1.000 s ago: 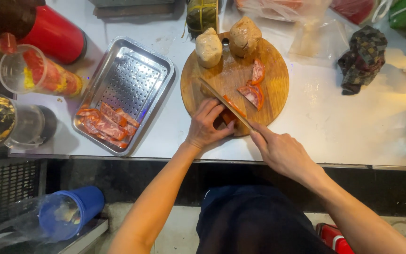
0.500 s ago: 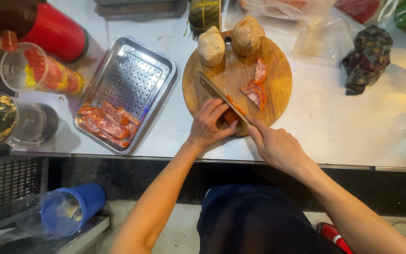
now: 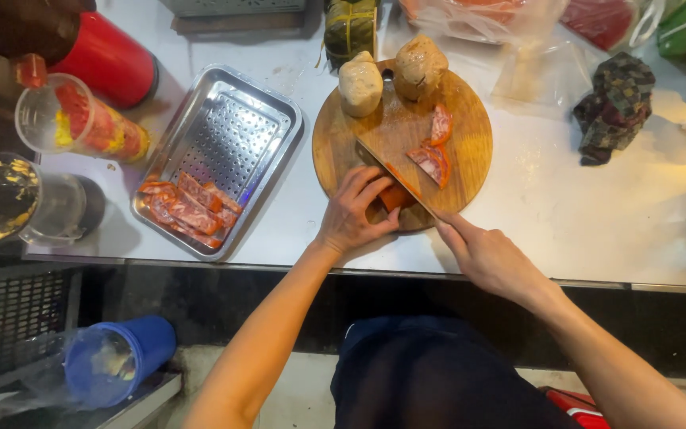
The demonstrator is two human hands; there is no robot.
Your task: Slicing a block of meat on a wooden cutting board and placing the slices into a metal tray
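1. The left hand [image 3: 356,213] curls its fingers narrowly over a reddish sausage piece [image 3: 393,196] at the near edge of the round wooden board [image 3: 470,163]; it pins the piece down.
2. The right hand [image 3: 486,256] is closed on the handle of a cleaver [image 3: 395,143]; the blade lies flat across the board, touching the piece just right of the left fingers.
3. Cut slices [image 3: 435,152] lie further right on the board; two pale lumps [image 3: 391,75] sit at its far edge.
4. A perforated metal tray [image 3: 236,131] with more slices stands to the left.
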